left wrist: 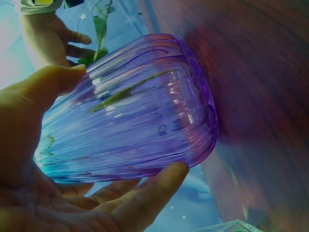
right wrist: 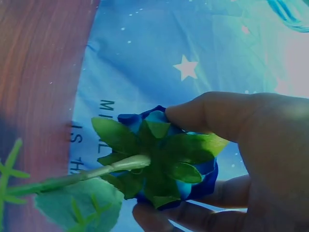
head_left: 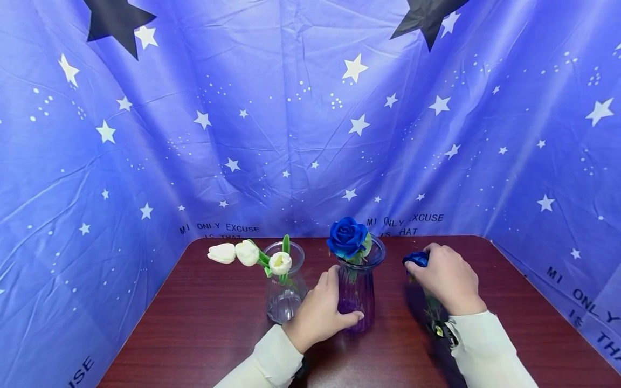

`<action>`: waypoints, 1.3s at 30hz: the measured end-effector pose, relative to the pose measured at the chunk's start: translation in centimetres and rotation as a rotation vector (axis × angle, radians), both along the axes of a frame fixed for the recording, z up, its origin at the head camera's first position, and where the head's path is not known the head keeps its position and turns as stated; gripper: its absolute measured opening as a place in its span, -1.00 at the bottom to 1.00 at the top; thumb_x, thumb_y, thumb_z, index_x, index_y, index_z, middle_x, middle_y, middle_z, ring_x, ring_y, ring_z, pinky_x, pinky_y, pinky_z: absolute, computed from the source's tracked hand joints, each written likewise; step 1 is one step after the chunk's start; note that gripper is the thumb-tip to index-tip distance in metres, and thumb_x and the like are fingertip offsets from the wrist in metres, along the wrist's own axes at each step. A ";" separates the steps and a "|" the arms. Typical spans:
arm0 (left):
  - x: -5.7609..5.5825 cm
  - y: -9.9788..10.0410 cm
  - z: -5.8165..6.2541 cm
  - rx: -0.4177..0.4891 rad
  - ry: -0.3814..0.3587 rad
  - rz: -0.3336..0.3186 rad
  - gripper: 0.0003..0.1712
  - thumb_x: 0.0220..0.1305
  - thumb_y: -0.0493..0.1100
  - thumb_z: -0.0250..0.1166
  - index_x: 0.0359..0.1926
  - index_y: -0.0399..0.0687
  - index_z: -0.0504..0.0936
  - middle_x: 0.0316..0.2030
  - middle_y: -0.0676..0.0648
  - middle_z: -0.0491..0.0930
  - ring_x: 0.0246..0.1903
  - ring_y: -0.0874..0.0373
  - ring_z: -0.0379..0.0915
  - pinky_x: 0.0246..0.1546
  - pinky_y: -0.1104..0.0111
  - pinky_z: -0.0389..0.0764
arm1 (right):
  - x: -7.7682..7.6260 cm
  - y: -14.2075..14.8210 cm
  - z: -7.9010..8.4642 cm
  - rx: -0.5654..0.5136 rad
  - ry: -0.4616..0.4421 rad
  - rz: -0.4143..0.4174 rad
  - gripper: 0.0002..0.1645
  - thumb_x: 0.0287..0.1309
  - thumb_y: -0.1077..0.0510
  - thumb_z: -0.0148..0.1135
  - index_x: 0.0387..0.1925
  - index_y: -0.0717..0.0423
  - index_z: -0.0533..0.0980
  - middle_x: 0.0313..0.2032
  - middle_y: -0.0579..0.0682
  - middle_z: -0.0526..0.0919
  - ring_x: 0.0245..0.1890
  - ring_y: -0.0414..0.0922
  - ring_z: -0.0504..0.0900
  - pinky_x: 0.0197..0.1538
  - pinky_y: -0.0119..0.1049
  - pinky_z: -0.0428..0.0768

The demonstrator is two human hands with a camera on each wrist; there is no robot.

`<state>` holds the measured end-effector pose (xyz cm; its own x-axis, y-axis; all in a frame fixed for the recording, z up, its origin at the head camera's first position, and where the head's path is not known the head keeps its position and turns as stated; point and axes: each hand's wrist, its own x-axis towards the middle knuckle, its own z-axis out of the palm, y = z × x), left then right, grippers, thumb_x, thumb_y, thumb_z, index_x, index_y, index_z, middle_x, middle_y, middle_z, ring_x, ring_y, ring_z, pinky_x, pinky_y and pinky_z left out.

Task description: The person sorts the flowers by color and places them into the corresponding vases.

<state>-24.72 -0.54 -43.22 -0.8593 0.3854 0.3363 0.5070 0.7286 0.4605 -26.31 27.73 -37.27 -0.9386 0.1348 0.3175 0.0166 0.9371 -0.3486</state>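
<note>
My left hand [head_left: 322, 312] holds a purple ribbed glass vase [head_left: 365, 302] from its left side, thumb toward the front. The vase [left wrist: 140, 121] lies between thumb and fingers in the left wrist view. A blue rose [head_left: 347, 237] leans in its mouth, and part of the stem shows through the glass. Over the table's right side, my right hand [head_left: 451, 277] grips a second blue rose [head_left: 416, 260] by the bloom. In the right wrist view, thumb and fingers surround that rose's head [right wrist: 161, 166], its green stem [right wrist: 63, 180] pointing away from the palm.
Left of the purple vase stands a clear glass vase [head_left: 281, 302] with white tulips [head_left: 247, 252] leaning out leftward. Both vases are on a dark red wooden table [head_left: 194, 334]. A blue star-printed cloth [head_left: 291, 134] hangs behind and along both sides.
</note>
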 end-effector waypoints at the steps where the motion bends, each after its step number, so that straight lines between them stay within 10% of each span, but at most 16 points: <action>1: 0.0 0.0 0.0 0.000 0.000 0.000 0.24 0.07 0.33 0.52 0.51 -0.27 0.17 0.12 -0.20 0.51 -0.18 -0.07 0.69 -0.11 0.13 0.73 | 0.1 -0.1 0.1 -0.001 0.018 -0.003 -0.41 0.06 -0.24 0.43 -0.13 0.17 0.63 -0.23 0.18 0.70 -0.40 0.09 0.63 -0.52 -0.07 0.44; 39: 0.2 0.1 0.1 0.011 0.022 -0.002 0.22 0.04 0.31 0.54 0.49 -0.25 0.18 0.08 -0.18 0.52 -0.20 -0.05 0.69 -0.13 0.15 0.73 | 2.8 -1.7 4.0 -0.177 0.540 -0.002 -0.36 -0.02 -0.16 0.60 0.05 0.06 0.66 -0.22 0.14 0.69 -0.27 0.10 0.68 -0.33 -0.01 0.44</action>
<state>-24.55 -0.48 -43.09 -0.8506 0.3835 0.3598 0.5190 0.7223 0.4571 -23.50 26.07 -33.26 -0.6488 0.2307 0.7252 -0.2064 0.8639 -0.4594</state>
